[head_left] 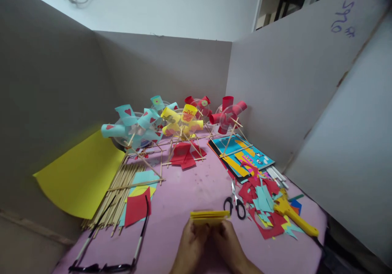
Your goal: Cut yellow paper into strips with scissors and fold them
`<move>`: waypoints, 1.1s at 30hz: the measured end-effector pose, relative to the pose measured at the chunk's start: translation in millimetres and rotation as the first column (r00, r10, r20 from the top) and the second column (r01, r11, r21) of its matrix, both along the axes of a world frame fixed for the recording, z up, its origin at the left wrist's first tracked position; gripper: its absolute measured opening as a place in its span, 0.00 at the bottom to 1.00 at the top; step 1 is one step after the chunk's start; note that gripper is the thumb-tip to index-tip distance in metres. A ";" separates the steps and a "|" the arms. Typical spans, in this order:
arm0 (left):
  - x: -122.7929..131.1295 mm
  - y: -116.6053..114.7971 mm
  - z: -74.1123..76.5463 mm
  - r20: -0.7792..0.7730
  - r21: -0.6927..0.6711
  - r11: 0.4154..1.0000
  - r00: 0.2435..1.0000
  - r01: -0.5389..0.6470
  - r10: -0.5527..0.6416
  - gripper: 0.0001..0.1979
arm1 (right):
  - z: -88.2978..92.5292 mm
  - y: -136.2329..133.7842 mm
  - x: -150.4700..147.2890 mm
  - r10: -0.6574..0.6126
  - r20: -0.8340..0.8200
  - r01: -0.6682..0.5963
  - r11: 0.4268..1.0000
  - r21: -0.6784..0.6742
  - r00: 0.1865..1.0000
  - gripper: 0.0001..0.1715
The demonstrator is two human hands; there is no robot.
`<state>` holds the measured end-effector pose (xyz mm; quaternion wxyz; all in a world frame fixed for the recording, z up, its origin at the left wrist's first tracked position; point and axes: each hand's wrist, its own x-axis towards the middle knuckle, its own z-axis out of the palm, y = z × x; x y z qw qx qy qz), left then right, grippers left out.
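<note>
Near the front of the pink table, both my hands grip a folded stack of yellow paper (210, 216) from below. My left hand (193, 239) is closed on its left end, and my right hand (226, 238) on its right end. The layered edge faces up and away; its underside is hidden by my fingers. Just beyond my right hand lie black-handled scissors (235, 202), blades pointing away. A heap of red, light blue and yellow paper scraps (261, 196) lies further right, with a yellow glue gun (295, 215) by it.
Paper windmills on stick frames, light blue (131, 125), yellow (183, 121) and red (228, 112), stand at the back. Bundled wooden sticks (118, 192), a yellow sheet (81, 176) and black glasses (102, 268) lie left. A colourful pad (241, 153) lies right. Grey panels (165, 70) enclose the table (196, 188).
</note>
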<state>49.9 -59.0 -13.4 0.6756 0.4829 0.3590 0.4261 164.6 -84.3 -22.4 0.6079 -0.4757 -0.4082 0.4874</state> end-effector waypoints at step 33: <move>0.0 0.5 -10.8 -0.072 0.045 0.964 0.962 -0.260 0.263 0.18 | -29.5 -8.1 4.4 0.013 0.317 -0.027 0.999 0.041 0.949 0.19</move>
